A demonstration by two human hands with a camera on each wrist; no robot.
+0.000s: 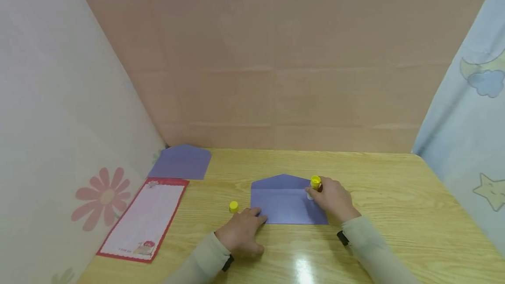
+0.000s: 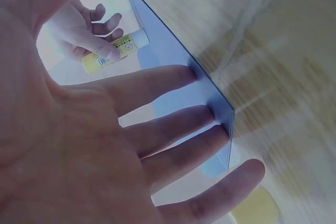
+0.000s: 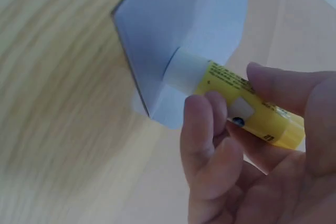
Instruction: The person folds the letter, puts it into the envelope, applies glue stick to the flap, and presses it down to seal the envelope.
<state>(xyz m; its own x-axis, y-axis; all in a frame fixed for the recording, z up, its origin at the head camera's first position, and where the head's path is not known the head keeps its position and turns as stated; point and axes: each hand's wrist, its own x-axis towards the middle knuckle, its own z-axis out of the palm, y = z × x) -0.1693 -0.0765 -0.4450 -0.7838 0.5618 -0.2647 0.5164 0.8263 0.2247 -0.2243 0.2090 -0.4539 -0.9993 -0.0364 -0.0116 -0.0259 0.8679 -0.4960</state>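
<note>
Purple paper, thin and smooth, is the weak point: the envelope [image 1: 284, 209] lies on the wood-grain desk [image 1: 402, 214] with its flap [image 1: 282, 182] open toward the back, and it is steadied at one corner only. The left hand [image 1: 241, 231] is spread, some of its fingertips resting on the near left corner, while the right hand [image 1: 335, 198] pinches a yellow glue stick [image 3: 219, 85] between thumb and fingers, its white end down on the panel just below the flap's fold, near the right edge. With the hold so far from the rubbing end, a firm sideways drag could swivel the sheet or buckle it at the fold. A stroke running past that right edge would probably smear the desk, and too much pressure might crush the stick's tip. Whether the white end shows bare glue or just the collar is hard to tell in the washed-out right wrist view. The yellow cap [image 1: 234, 207] stands just beside the left hand's little finger, so a careless shift could knock it away. The red-bordered letter sheet [image 1: 142, 220] and second purple envelope [image 1: 179, 165], well apart at left, seem at risk only from sticky fingers.
</note>
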